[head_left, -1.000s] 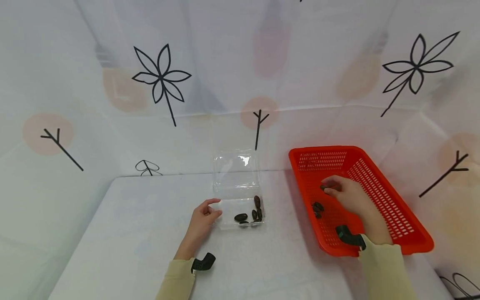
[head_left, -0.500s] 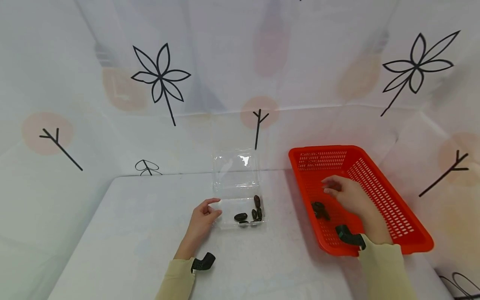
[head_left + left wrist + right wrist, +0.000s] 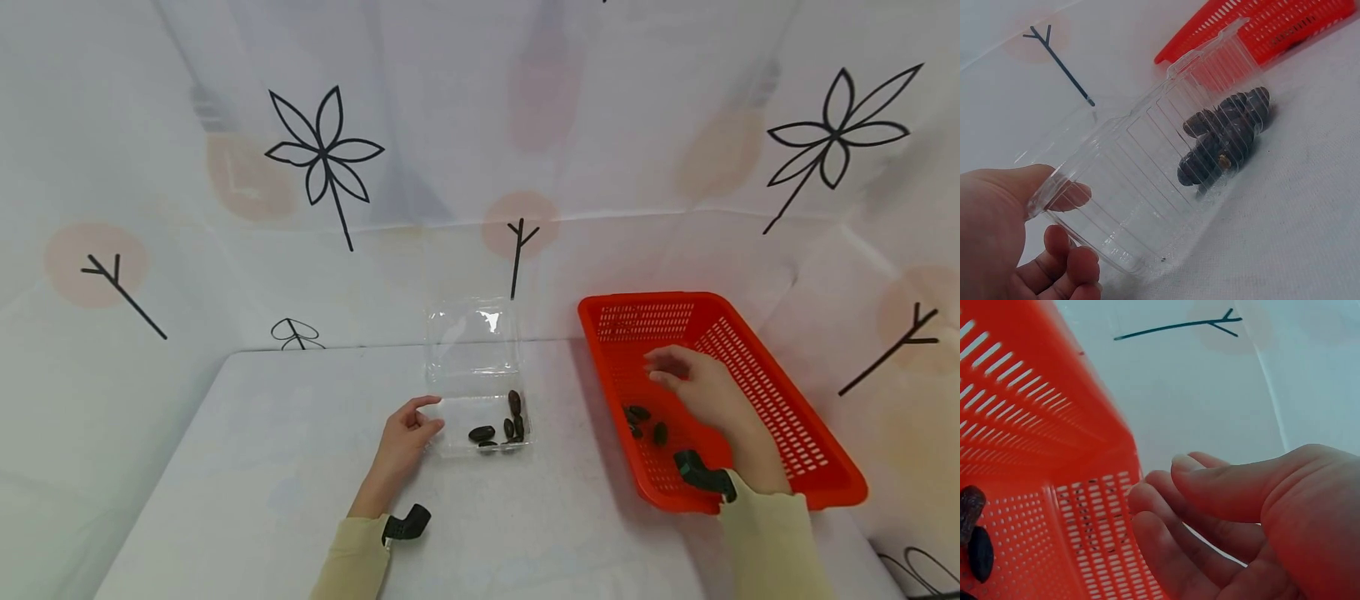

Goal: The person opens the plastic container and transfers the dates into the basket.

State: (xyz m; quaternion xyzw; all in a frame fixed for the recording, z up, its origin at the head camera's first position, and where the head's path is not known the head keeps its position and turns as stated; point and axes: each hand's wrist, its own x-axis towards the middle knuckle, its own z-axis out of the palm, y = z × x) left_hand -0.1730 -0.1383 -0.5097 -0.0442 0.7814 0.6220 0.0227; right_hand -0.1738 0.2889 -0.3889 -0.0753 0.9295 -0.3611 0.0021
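Note:
At its left end, my left hand [image 3: 402, 446] pinches a clear plastic box [image 3: 1129, 187], thumb over one side of the wall and fingers on the other. Several dark, oval, date-like pieces [image 3: 1222, 134] lie toward the box's right end. Its clear lid [image 3: 472, 346] stands open at the back. My right hand [image 3: 701, 390] hovers over the red basket [image 3: 806, 425], fingers loosely bent and nothing between them. Below it, more dark oval pieces [image 3: 660, 433] lie on the basket floor near its left wall; in the right wrist view one is brown and rough, another [image 3: 981, 553] blackish.
A white cloth covers the table [image 3: 300, 433]. Behind it rises a white patterned curtain [image 3: 442, 167] with black leaf drawings. The basket's slotted walls stand well above the pieces inside. Each wrist carries a black strap-on camera [image 3: 407, 523].
A dark oval piece has left my right fingertips and dropped to the basket floor, landing right of the others. My right hand has barely shifted; the left hand and box stay put.

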